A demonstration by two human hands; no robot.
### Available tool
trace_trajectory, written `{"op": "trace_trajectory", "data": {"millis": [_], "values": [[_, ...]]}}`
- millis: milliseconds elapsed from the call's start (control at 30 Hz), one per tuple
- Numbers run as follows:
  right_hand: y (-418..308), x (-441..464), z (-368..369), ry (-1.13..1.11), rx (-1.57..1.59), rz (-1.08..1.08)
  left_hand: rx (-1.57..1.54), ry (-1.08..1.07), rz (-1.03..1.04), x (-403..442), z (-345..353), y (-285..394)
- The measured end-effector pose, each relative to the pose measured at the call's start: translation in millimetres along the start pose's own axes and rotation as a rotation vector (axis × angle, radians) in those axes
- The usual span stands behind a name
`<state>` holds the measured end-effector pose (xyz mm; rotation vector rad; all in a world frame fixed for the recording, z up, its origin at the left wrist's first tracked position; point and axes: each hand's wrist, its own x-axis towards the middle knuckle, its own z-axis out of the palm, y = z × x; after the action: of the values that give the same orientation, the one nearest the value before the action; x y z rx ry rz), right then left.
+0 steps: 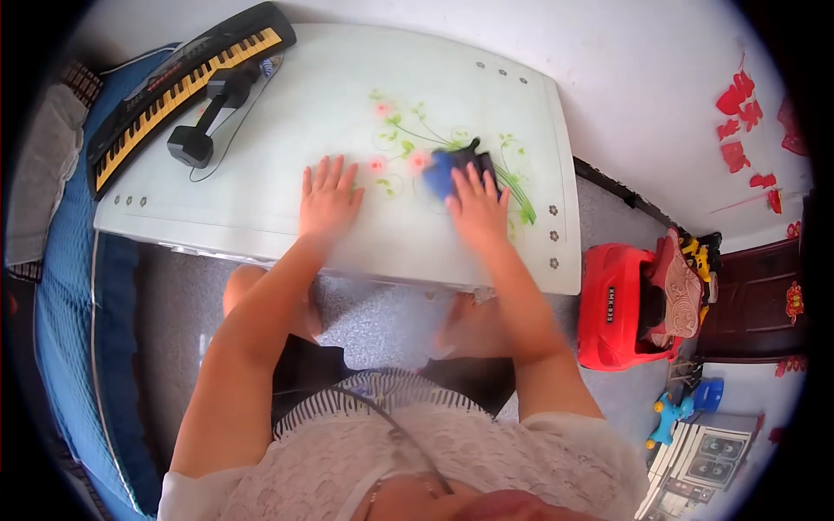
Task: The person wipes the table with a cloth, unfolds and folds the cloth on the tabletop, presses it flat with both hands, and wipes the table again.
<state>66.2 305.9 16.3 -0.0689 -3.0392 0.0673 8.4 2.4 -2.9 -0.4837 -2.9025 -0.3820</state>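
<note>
Your right grip [479, 213] is lying flat with fingers spread, pressing one blue-and-black cloth [441, 176] beneath and just beyond its fingertips, seemingly pinning rather than clutching it; your left grip [330, 207] is resting splayed on the table [243, 191], holding nothing, probably bracing you; farther left, one dumbbell [215, 119] is lying by one keyboard [174, 89]; right of both grips, one red toy car [612, 304] is standing on the floor [599, 208].

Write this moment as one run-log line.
left hand: palm down on table | right hand: fingers on blue and black cloth | dumbbell: on table, beside keyboard
</note>
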Motion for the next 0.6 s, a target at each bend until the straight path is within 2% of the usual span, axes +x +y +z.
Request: {"op": "trace_trajectory", "data": {"millis": [333, 600], "values": [[94, 236, 21, -0.077, -0.026, 0.336, -0.003, 0.002, 0.031, 6, -6, 2], [124, 355, 34, -0.055, -0.042, 0.446, 0.015, -0.126, 0.020, 16, -18, 7]]}}
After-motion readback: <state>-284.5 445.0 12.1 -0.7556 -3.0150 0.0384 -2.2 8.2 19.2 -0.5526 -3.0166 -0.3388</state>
